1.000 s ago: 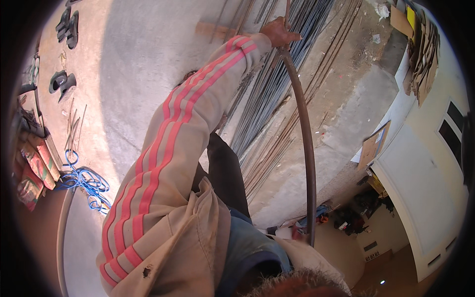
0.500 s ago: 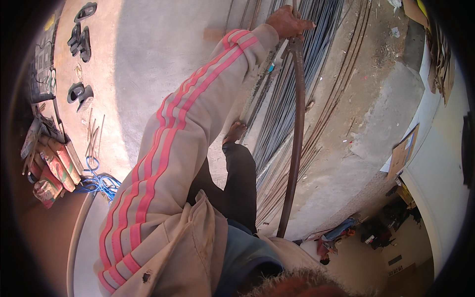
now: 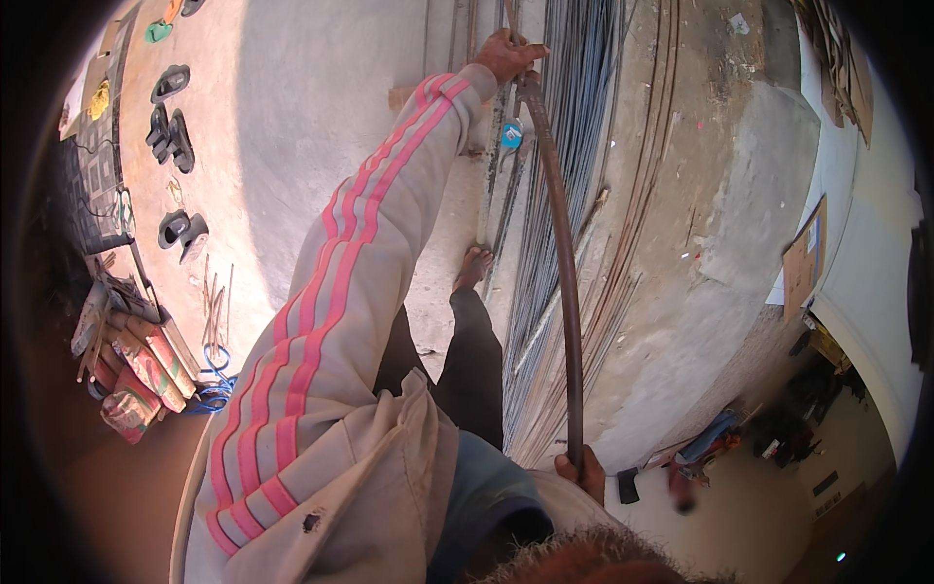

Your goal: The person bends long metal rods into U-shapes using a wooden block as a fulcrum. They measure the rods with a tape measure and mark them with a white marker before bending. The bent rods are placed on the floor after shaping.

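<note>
My right hand is closed round the near end of a long brown metal bar. The bar curves away to the far side, where its thicker head ends beside my left hand. My left hand is closed at that end, on what looks like a thin metal rod that runs on past the fingers; the thumb side points right. Under the bar lies a bundle of long grey steel rods. A small round blue thing sits just nearer than my left hand. My bare foot stands left of the bundle.
Several rusty rods lie to the right on rough concrete. Dark sandals are at the left, with paper sacks and a blue cable nearer. A cardboard piece leans at the right wall.
My right hand has come into view on the near end of the bar. The bar's far end and my left hand now appear further left; the whole view has shifted too.
</note>
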Demonstrator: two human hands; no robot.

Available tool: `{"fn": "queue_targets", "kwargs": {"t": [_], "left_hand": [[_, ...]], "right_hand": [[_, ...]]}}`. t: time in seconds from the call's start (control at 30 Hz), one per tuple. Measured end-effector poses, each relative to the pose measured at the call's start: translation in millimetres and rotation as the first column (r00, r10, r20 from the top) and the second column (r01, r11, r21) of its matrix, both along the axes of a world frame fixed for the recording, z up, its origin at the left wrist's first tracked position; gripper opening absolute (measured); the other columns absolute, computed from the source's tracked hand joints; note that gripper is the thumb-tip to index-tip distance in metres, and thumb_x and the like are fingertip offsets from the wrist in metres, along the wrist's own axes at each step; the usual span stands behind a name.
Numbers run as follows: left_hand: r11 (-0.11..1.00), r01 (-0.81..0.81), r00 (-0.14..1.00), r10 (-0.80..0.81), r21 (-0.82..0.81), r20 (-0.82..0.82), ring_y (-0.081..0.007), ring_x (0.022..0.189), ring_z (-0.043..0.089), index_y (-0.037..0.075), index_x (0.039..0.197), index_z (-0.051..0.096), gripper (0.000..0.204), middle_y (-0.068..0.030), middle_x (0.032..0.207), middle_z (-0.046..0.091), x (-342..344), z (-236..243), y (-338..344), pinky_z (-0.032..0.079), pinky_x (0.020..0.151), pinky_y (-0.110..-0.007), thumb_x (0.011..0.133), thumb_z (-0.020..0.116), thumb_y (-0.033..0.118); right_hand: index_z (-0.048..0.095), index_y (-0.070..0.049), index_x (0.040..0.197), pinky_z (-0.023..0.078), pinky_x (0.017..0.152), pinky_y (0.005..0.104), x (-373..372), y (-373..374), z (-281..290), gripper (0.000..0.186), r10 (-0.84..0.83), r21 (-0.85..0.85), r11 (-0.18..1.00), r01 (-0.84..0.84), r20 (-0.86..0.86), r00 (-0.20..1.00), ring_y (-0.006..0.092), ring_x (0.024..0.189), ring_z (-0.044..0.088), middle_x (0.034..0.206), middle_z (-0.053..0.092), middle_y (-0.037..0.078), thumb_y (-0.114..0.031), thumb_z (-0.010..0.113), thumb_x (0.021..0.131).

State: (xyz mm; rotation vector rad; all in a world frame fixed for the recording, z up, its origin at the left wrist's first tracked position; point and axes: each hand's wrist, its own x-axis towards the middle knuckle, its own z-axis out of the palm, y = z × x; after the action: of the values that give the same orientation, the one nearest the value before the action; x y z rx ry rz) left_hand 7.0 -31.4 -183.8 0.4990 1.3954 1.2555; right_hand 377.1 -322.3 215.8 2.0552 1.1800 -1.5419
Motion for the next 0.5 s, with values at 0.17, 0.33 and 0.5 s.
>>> {"fn": "queue_targets", "kwargs": {"t": [0.17,0.33,0.5], "left_hand": [[1.0,-0.023,1.0,0.023,0.012,0.01,-0.0182,0.065,0.067,-0.006,0.102,0.055,0.049,-0.0106,0.081,0.064,6,-11,3,0.057,0.062,-0.029,0.077,0.081,0.028],[0.998,-0.009,1.0,0.011,0.063,-0.026,-0.0183,0.064,0.067,-0.005,0.099,0.054,0.047,-0.0095,0.08,0.063,10,-28,9,0.057,0.062,-0.03,0.077,0.081,0.026],[1.0,-0.011,0.997,0.01,-0.022,-0.076,-0.0203,0.068,0.07,-0.005,0.1,0.053,0.047,-0.0104,0.081,0.064,13,-23,11,0.058,0.064,-0.031,0.078,0.08,0.027]], "right_hand": [[0.056,-0.004,0.087,0.043,0.056,0.0369,-10,-8,-1,0.027,-0.004,0.016,1.0,0.003,0.053,0.999,0.0148,0.062,0.05,0.066,0.054,0.006,-0.028,0.068,0.091],[0.059,-0.005,0.089,0.046,0.062,0.0388,-5,-18,1,0.028,0.086,-0.068,0.995,-0.077,0.144,0.986,0.0206,0.067,0.057,0.072,0.059,0.01,-0.03,0.071,0.088],[0.057,-0.005,0.088,0.046,0.062,0.04,-1,-28,-3,0.031,0.081,-0.035,0.996,-0.076,0.168,0.982,0.0228,0.067,0.058,0.072,0.06,0.012,-0.033,0.071,0.088]]}}
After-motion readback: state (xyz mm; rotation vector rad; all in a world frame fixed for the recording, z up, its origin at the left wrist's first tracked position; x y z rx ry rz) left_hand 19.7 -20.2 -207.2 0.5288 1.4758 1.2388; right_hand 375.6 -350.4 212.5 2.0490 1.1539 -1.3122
